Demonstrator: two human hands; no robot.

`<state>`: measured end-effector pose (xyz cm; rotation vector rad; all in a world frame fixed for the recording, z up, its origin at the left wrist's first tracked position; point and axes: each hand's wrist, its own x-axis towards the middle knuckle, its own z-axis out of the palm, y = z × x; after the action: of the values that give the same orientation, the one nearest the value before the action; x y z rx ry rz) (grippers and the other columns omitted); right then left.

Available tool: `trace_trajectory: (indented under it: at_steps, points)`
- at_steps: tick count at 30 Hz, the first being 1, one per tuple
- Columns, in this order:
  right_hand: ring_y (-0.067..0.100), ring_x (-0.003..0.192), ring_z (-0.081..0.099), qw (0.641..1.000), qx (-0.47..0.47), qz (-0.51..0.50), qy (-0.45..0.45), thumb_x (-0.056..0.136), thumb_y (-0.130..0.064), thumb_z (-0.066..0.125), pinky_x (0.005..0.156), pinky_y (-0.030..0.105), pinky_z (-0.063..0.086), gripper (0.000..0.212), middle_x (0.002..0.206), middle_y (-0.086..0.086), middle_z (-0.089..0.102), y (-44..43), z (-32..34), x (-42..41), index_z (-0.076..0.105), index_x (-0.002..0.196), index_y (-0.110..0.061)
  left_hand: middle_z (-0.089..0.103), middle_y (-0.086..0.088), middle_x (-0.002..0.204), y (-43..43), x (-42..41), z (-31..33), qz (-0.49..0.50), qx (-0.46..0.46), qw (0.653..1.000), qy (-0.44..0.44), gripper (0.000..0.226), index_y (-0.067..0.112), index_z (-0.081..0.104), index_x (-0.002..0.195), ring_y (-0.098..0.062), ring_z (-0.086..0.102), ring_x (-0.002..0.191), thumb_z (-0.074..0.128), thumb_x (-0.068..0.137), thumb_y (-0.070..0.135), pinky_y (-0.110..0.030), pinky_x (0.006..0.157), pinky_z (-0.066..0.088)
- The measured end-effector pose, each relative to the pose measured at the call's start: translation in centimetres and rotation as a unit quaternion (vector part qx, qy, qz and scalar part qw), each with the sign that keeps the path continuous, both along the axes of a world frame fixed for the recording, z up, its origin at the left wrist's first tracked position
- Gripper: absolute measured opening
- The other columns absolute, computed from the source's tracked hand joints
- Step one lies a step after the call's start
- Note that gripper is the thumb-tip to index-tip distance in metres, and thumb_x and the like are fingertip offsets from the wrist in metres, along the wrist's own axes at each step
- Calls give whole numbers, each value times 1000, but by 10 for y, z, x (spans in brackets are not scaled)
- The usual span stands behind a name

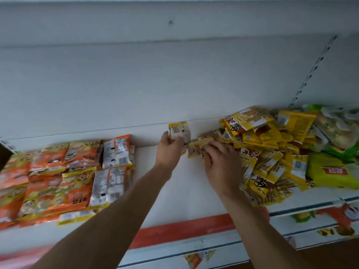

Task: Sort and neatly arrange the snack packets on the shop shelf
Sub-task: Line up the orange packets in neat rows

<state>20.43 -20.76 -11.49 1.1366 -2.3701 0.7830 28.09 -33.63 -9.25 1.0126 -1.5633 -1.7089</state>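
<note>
White back panel, slotted upright

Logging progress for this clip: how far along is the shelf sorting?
Roughly midway. Done: orange packets lie in rows at the left. In hand: left hand holds a small yellow stack; right hand grips another yellow packet. Left: the jumbled yellow pile and green bags.

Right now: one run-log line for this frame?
left hand: holds yellow packets upright | right hand: on yellow packet by yellow pile | orange packets: arranged left

Orange packets run off the left edge, blurred; green packets are cropped right.
</note>
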Motion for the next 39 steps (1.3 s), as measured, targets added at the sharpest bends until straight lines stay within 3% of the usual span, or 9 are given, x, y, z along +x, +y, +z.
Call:
trace_trajectory:
  at_steps: [4, 12, 16, 20, 22, 24, 27, 33, 39]
  points:
    - [32, 104, 61, 991, -84, 0, -101, 89, -11, 67, 91, 47, 49, 19, 114, 6, 70, -10, 8, 26, 74, 107, -9, 76, -1, 92, -1, 38, 20, 28, 105, 988, 110, 10, 21, 68, 98, -20, 73, 85, 70, 88, 21, -28, 68, 59]
    - [23, 107, 61, 922, -193, 46, -332, 92, -12, 64, 87, 41, 53, 23, 115, -2, 67, -30, -12, 135, 72, 113, -15, 70, 1, 87, -19, 153, 43, 42, -15, 995, 86, 22, 8, 68, 98, -9, 64, 79, 68, 90, 29, -24, 72, 49]
    - [24, 111, 61, 929, -167, 55, -327, 90, -2, 63, 95, 43, 51, 29, 121, 5, 66, -42, -22, 164, 71, 117, -10, 50, 12, 57, -37, 211, 39, 65, -88, 992, 55, 26, 17, 56, 69, -4, 47, 55, 69, 90, 23, -19, 57, 40]
    - [29, 115, 59, 959, -109, 55, -256, 87, 1, 66, 97, 38, 48, 33, 124, 10, 65, -46, -33, 179, 69, 119, -5, 61, 3, 71, -60, 266, 29, 38, -173, 983, 44, 26, 31, 70, 98, -14, 49, 60, 59, 95, 8, -27, 56, 43]
    - [33, 117, 58, 972, -61, 57, -219, 87, -1, 66, 97, 44, 50, 34, 127, 10, 64, -48, -38, 183, 68, 121, -5, 70, 13, 99, -72, 292, 26, 10, -256, 966, 24, 46, 30, 70, 103, -9, 62, 92, 54, 90, -11, -30, 79, 53]
    - [32, 118, 56, 976, -36, 40, -213, 88, -5, 67, 96, 47, 50, 35, 129, 7, 63, -51, -41, 184, 67, 123, -9, 63, 9, 122, -86, 313, 21, -7, -371, 928, -27, 61, 21, 72, 104, -10, 50, 123, 56, 70, -27, -34, 103, 42]
    - [30, 119, 55, 981, -5, 14, -195, 88, -13, 69, 96, 45, 49, 37, 131, 3, 61, -55, -42, 185, 66, 124, -14, 57, 2, 123, -112, 340, 14, -30, -486, 866, -112, 62, 18, 77, 101, -21, 43, 121, 65, 56, -23, -38, 97, 34]
    - [28, 117, 53, 984, 16, -7, -179, 88, -20, 70, 94, 43, 49, 39, 132, 1, 60, -57, -47, 191, 63, 126, -17, 47, 4, 138, -150, 380, -1, -143, -456, 849, -224, 77, 26, 71, 117, -22, 39, 134, 53, 63, -27, -33, 95, 41]
    - [28, 115, 57, 984, 32, -18, -173, 88, -17, 67, 93, 42, 51, 39, 131, 3, 61, -61, -42, 196, 62, 127, -17, 28, 4, 157, -166, 391, -5, -248, -486, 783, -298, 73, 28, 36, 149, -19, 25, 145, 63, 88, -2, -38, 115, 33]
